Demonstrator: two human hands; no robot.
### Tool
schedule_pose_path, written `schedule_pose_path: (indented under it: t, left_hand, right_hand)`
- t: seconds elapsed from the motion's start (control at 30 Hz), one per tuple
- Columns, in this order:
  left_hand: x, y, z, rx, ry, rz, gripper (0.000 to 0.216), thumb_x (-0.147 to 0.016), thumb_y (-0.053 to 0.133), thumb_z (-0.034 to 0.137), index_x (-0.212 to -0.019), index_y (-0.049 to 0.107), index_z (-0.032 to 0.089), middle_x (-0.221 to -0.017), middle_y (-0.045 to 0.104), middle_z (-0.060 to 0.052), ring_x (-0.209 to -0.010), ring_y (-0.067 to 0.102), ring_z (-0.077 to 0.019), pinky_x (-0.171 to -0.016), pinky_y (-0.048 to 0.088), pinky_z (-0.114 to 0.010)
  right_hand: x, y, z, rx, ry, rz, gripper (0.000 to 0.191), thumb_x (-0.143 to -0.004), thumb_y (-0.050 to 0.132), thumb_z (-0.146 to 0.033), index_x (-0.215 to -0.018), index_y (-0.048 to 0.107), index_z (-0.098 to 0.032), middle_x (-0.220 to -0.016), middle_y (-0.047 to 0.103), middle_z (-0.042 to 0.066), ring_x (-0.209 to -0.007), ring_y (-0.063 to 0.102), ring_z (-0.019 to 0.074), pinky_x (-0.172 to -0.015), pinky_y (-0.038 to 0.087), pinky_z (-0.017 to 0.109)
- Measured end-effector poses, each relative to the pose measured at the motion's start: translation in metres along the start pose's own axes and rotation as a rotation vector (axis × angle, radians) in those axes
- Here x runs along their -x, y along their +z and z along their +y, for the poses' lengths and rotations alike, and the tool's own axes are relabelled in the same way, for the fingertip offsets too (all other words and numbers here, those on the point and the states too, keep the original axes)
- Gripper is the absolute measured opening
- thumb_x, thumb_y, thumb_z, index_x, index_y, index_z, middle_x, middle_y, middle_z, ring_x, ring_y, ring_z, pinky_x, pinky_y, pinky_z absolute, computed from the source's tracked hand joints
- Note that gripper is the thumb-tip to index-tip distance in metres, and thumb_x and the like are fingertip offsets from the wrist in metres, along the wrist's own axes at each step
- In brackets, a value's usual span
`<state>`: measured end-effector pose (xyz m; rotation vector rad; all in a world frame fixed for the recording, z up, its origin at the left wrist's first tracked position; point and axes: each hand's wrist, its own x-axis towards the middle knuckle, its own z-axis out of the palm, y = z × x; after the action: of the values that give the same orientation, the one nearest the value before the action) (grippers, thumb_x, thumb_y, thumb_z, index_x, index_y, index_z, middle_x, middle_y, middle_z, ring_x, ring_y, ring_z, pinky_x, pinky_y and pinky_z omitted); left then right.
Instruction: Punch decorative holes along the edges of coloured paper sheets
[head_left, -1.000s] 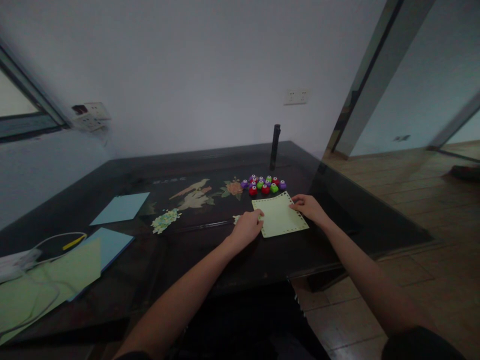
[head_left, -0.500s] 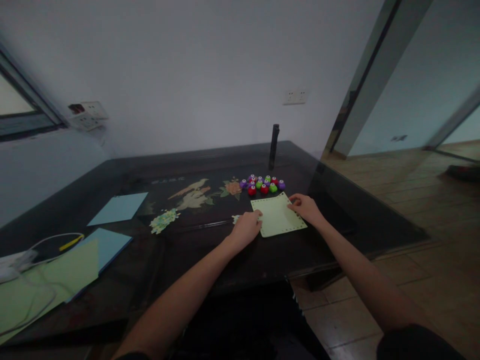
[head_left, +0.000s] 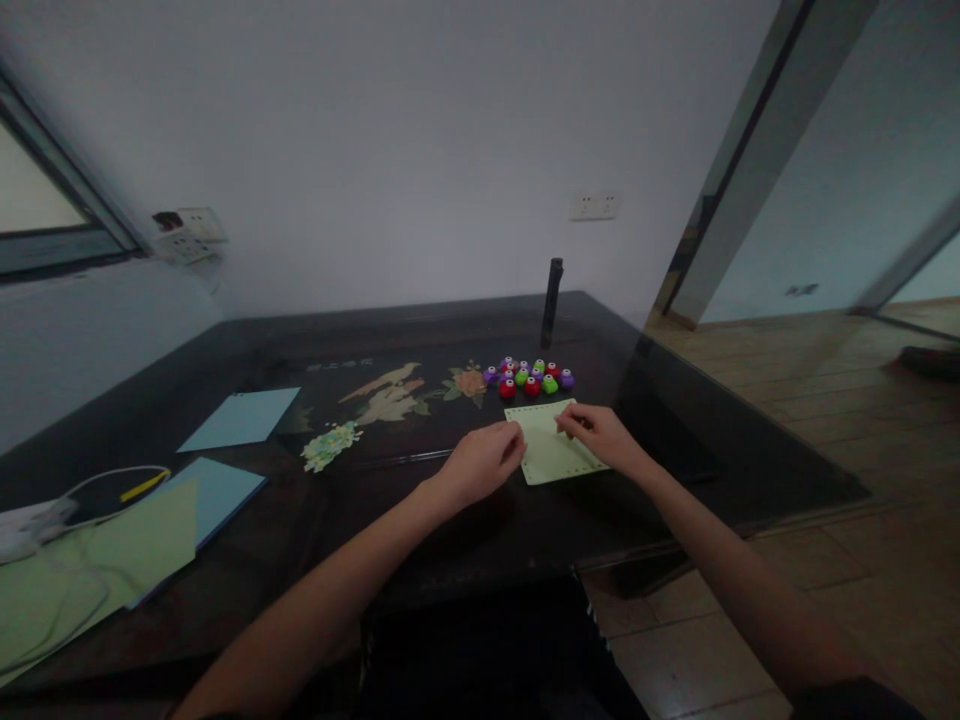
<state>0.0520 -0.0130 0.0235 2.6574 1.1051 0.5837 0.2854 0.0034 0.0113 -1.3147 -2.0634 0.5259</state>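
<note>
A pale green paper sheet (head_left: 546,447) with small holes punched along its edges lies on the dark table (head_left: 450,520). My left hand (head_left: 484,460) is curled at the sheet's left edge, its fingertips pinching that edge. My right hand (head_left: 600,436) rests on the sheet's right part, fingers bent and pressing on the paper. Just behind the sheet sits a cluster of several small round punches (head_left: 529,376) in red, green and purple.
A black cylinder (head_left: 552,302) stands upright behind the punches. A heap of paper confetti (head_left: 328,446) lies at mid table. Blue sheets (head_left: 241,418) and a large green sheet (head_left: 90,575) lie at the left, with a white cable (head_left: 112,480). The table's right edge borders open floor.
My right hand has slid leftward from the sheet's right corner onto its middle. The left hand has stayed at the left edge. The view has shifted slightly.
</note>
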Motion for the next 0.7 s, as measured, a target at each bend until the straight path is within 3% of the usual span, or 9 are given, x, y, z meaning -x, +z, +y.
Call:
schedule_pose_path:
  t: [0.1,0.17,0.23,0.33,0.57,0.7]
  left_hand:
    - [0.033,-0.011,-0.008,-0.067,0.334,-0.161,0.013,-0.084,0.043,0.020,-0.074,0.051,0.018,-0.072,0.057,-0.002,-0.065,0.052,-0.0121,-0.060,0.037,-0.023]
    - [0.058,-0.008,-0.016,-0.098,0.480,-0.214,0.014,-0.082,0.045,0.018,-0.068,0.049,0.018,-0.065,0.055,-0.001,-0.058,0.049,-0.0113,-0.055,0.034,-0.023]
    - [0.077,0.001,-0.022,-0.099,0.571,-0.226,0.016,-0.080,0.046,0.017,-0.064,0.048,0.019,-0.059,0.054,0.000,-0.052,0.046,-0.0107,-0.051,0.032,-0.025]
    - [0.092,0.013,-0.026,-0.054,0.604,-0.180,0.019,-0.079,0.045,0.017,-0.061,0.044,0.019,-0.055,0.051,0.001,-0.048,0.043,-0.0107,-0.048,0.030,-0.028]
    - [0.085,0.012,-0.023,-0.005,0.538,-0.088,0.020,-0.074,0.048,0.013,-0.057,0.038,0.020,-0.059,0.051,0.000,-0.061,0.049,-0.0124,-0.052,0.031,-0.027]
    - [0.083,0.016,-0.027,-0.001,0.486,-0.109,0.022,-0.073,0.046,0.012,-0.055,0.037,0.019,-0.053,0.048,0.002,-0.053,0.046,-0.0108,-0.052,0.030,-0.027]
  right_hand:
    - [0.012,0.018,-0.034,-0.051,-0.338,-0.310,0.045,-0.095,0.024,-0.032,-0.068,0.056,-0.016,-0.066,0.058,0.003,-0.064,0.053,0.0131,-0.064,0.038,0.025]
    - [0.021,0.036,-0.050,0.057,-0.569,-0.448,0.043,-0.094,0.026,-0.029,-0.065,0.055,-0.017,-0.065,0.059,0.003,-0.062,0.052,0.0132,-0.062,0.036,0.025]
    - [0.028,0.057,-0.059,0.176,-0.764,-0.514,0.038,-0.092,0.033,-0.028,-0.063,0.055,-0.017,-0.061,0.059,0.003,-0.058,0.051,0.0129,-0.058,0.033,0.026]
    - [0.031,0.084,-0.062,0.312,-0.963,-0.511,0.035,-0.089,0.040,-0.028,-0.060,0.056,-0.018,-0.058,0.060,0.003,-0.053,0.050,0.0127,-0.054,0.030,0.027]
    - [0.023,0.101,-0.055,0.353,-1.018,-0.420,0.033,-0.085,0.043,-0.026,-0.055,0.056,-0.019,-0.052,0.059,0.001,-0.048,0.050,0.0121,-0.051,0.028,0.028]
    - [0.024,0.099,-0.056,0.354,-0.997,-0.417,0.033,-0.085,0.044,-0.025,-0.055,0.057,-0.018,-0.053,0.060,0.001,-0.049,0.050,0.0119,-0.051,0.029,0.027]
